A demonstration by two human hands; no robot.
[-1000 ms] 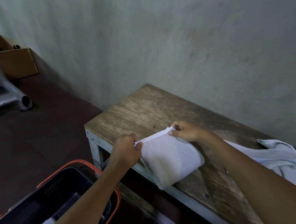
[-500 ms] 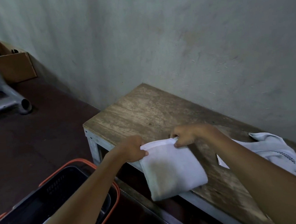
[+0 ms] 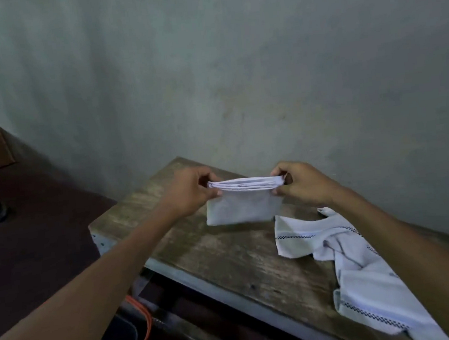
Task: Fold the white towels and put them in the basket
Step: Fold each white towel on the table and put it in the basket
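Head view: both hands pinch the top corners of a folded white towel [image 3: 242,206], left hand [image 3: 192,193] and right hand [image 3: 300,183] keeping its layers aligned above the worktop [image 3: 226,254] (an unfolded towel [image 3: 359,274] waits below the right hand; basket rim [image 3: 146,325] below the left).

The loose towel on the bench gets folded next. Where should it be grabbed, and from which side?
Pinch the loose towel at its flat left end, by the two corners near the folded towel, coming from above. That end lies spread on the bench with straight hems showing; the rest is bunched and partly hidden by the right arm.
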